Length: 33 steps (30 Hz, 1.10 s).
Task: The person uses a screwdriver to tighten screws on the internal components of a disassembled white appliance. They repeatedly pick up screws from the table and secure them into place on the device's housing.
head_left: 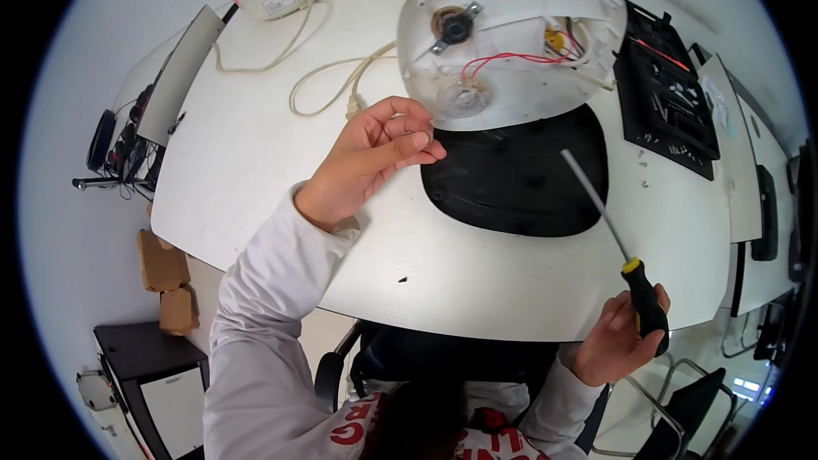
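One white plastic shell (528, 94) lies with its inside showing, just beyond the left hand (375, 152) and well ahead of the right hand (620, 339). Red wires (511, 56) and a black round part (457, 29) sit in it. The left thumb and fingers are drawn narrowly together near the shell's edge; whether they pinch something small, one cannot tell. The right hand grips a screwdriver (651, 311) by its handle, tip in the air. Between the hands, farther forward, a black panel (520, 192) lies partly hidden by the shell. Ahead of the right hand are loose screws (643, 172) and, beyond them, a black tool case (660, 111).

The step in hand looks like screw work on the opened shell; the next move seems to call for the left hand steadying a part and the screwdriver tip lined up squarely.
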{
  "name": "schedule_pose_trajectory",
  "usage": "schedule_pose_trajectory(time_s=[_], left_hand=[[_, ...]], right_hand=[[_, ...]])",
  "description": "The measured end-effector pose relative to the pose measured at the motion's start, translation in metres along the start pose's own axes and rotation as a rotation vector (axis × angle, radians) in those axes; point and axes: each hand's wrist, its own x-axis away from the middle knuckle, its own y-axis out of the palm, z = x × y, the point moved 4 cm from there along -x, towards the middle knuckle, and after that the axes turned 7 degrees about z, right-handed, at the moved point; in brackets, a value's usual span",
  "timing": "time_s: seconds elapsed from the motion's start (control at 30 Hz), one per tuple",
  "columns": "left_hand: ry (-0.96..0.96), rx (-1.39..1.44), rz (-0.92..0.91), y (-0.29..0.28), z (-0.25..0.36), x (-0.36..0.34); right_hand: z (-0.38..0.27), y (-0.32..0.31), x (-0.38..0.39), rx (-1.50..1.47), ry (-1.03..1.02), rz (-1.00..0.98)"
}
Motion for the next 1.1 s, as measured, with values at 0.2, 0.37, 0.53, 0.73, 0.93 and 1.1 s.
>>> schedule_pose_trajectory(time_s=[0.2,0.37,0.53,0.73,0.93,1.1], left_hand=[[-0.059,0.139,0.010,-0.007,-0.005,0.009],[-0.092,0.257,-0.042,-0.010,-0.006,0.012],[-0.162,0.324,-0.050,-0.005,-0.009,0.014],[-0.142,0.298,-0.068,-0.006,-0.009,0.013],[-0.124,0.275,-0.089,-0.004,-0.007,0.013],[-0.108,0.265,-0.114,-0.004,-0.006,0.014]], right_hand=[[0.013,0.035,0.008,-0.238,0.033,-0.164],[0.022,0.046,0.014,-0.313,0.122,-0.263],[0.024,0.040,0.016,-0.419,0.186,-0.255],[0.026,0.035,0.016,-0.401,0.202,-0.180],[0.026,0.033,0.019,-0.418,0.212,-0.030],[0.024,0.038,0.018,-0.432,0.201,-0.151]])
